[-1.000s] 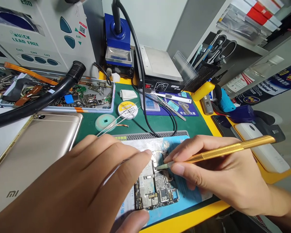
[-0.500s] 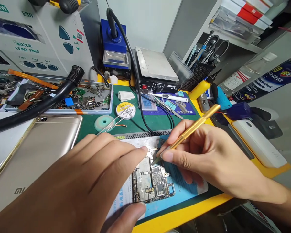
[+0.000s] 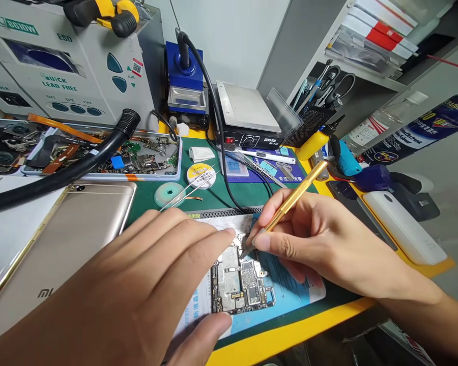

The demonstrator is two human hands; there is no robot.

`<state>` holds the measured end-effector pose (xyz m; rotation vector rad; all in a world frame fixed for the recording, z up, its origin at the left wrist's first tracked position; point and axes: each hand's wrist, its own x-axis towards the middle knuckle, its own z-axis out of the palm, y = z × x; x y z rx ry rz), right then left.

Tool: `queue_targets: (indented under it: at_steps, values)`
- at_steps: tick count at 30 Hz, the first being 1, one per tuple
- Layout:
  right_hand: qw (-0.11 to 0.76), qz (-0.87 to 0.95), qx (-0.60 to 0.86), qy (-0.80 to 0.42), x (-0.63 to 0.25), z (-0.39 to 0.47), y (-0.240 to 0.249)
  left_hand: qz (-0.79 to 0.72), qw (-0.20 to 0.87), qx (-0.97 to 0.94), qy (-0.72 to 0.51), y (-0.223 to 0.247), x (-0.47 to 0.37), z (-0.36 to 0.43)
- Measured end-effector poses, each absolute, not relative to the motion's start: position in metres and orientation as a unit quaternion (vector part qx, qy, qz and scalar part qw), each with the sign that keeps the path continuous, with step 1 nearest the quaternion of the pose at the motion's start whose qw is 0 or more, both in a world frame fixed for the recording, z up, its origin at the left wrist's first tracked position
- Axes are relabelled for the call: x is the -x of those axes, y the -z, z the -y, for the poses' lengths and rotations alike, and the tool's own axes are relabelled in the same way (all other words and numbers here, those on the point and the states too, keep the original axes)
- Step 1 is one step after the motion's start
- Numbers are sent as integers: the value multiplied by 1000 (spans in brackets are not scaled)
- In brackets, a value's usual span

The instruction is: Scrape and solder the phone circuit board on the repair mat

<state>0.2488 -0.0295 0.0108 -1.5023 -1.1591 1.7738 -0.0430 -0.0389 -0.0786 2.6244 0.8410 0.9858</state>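
A phone circuit board (image 3: 232, 280) lies on a blue and white mat (image 3: 248, 323). My left hand (image 3: 148, 274) braces it, with the index fingertip at its far left corner and the thumb at its near edge. My right hand (image 3: 309, 234) pinches a gold-handled craft knife (image 3: 298, 195) like a pen, tilted. Its dark tip meets the upper middle of the board, beside the metal shields; the exact contact is too small to tell. Thin metal prongs (image 3: 189, 192) stick out beyond my left fingers; whether that hand holds them, I cannot tell.
Left of my hand is a gold phone back cover (image 3: 95, 208). Behind it, a black hose (image 3: 84, 162) crosses a tray of boards (image 3: 152, 177). A round tin (image 3: 201, 179), a heating plate (image 3: 248, 109) and a yellow bottle (image 3: 313, 145) stand farther back.
The camera view has tilted and shifted slightly, so the background sits lower and farther right on the left side. Both hands keep their grips; the knife tip stays at nearly the same spot.
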Motion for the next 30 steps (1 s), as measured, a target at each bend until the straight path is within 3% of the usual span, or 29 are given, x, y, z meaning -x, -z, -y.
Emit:
queue_targets:
  at_steps: [13,30]
  values:
    - [333,407,556,-644,-247,34,-5,-287,89,-893,-335,76,41,37]
    - [342,413,547,-643,-247,36,-4,-298,105,-884,-343,77,45,37]
